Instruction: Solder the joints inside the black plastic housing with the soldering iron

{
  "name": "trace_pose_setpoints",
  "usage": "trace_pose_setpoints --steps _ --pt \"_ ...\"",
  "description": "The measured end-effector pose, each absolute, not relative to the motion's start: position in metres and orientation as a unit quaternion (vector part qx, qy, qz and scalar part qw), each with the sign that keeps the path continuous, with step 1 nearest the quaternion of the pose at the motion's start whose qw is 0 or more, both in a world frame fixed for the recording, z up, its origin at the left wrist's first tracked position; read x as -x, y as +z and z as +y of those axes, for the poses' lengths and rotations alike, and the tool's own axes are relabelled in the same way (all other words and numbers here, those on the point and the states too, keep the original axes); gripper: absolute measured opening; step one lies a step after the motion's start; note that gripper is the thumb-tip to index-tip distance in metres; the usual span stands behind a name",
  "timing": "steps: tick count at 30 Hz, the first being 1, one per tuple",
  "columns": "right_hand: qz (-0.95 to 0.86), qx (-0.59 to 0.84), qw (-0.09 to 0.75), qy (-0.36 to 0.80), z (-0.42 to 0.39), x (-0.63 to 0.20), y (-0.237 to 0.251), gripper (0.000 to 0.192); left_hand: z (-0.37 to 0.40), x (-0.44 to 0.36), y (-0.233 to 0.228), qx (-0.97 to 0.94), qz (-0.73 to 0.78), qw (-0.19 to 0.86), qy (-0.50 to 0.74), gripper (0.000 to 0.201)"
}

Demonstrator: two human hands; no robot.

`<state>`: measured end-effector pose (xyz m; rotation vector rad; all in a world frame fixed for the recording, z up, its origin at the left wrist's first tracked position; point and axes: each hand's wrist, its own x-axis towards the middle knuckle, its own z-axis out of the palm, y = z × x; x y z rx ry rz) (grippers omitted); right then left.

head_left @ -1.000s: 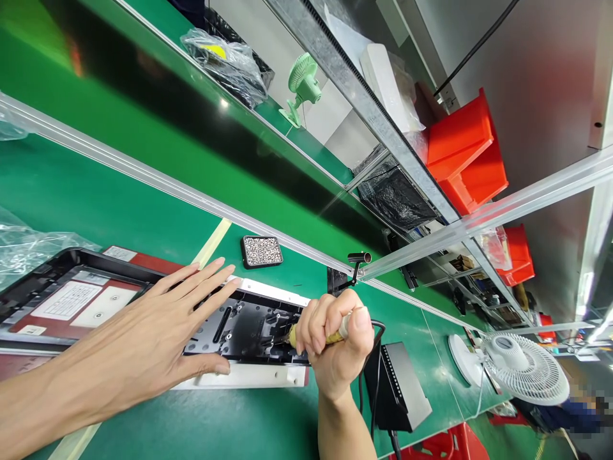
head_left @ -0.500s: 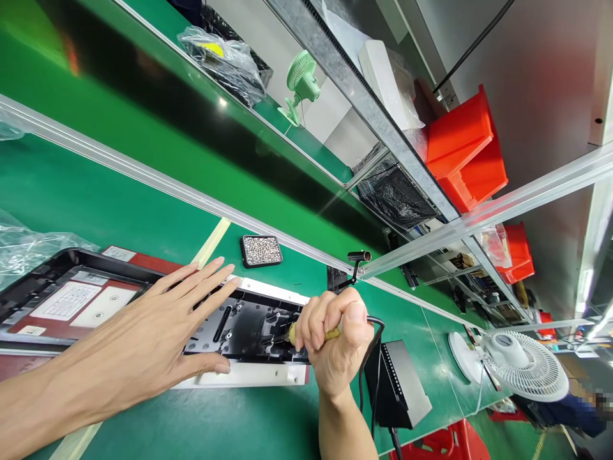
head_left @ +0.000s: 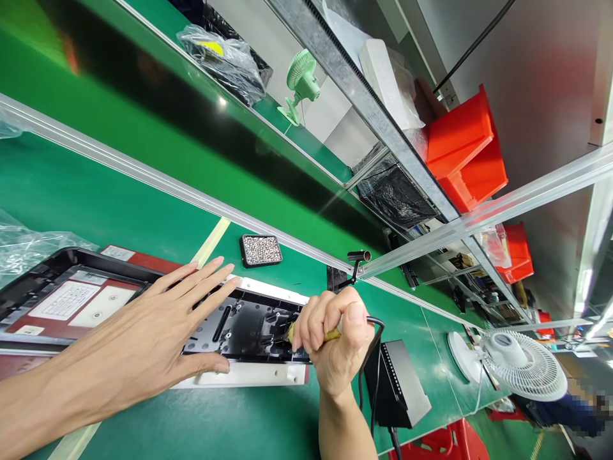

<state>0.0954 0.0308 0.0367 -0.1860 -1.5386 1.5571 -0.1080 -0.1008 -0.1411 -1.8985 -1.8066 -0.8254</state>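
Note:
My left hand (head_left: 163, 322) lies with its fingers spread across a black plastic housing (head_left: 249, 326). Wrapped in my right hand (head_left: 335, 338) is a soldering iron (head_left: 330, 333) with a yellow handle, its black cord leaving behind the fist. The iron's metal tip points left, down into the recessed right part of the housing, among small posts; exact contact is hard to make out. Under the housing sits a white and dark red fixture (head_left: 282, 375), with paper labels showing through the housing's left opening. My left forearm and hand hide the middle.
Beyond the housing is a small black tray (head_left: 245, 250) of tiny metal pieces. A black box (head_left: 400, 383) with cables stands at the right, near a white fan (head_left: 524, 364). A metal rail (head_left: 143, 172) runs along the green table's back. Plastic film (head_left: 33, 249) lies left.
Almost nothing differs. My right hand with the soldering iron has shifted very slightly left; my left hand stays in place on the housing.

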Motion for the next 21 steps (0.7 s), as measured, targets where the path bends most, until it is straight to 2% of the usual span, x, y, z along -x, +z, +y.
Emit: trace_pose_setpoints --steps 11,15,21 --pt "-0.62 0.039 0.42 0.661 0.0378 -0.0968 0.0379 0.055 -0.1035 0.1076 -0.141 0.676 -0.646 0.159 -0.319 0.122" --pt "-0.619 0.039 0.417 0.664 0.0406 -0.0959 0.0387 0.056 -0.104 0.1045 -0.1409 0.652 -0.66 0.117 -0.355 0.13" --pt "-0.64 0.037 0.422 0.641 0.0382 -0.096 0.0421 0.058 -0.103 0.1083 -0.1444 0.674 -0.642 0.157 -0.331 0.123"
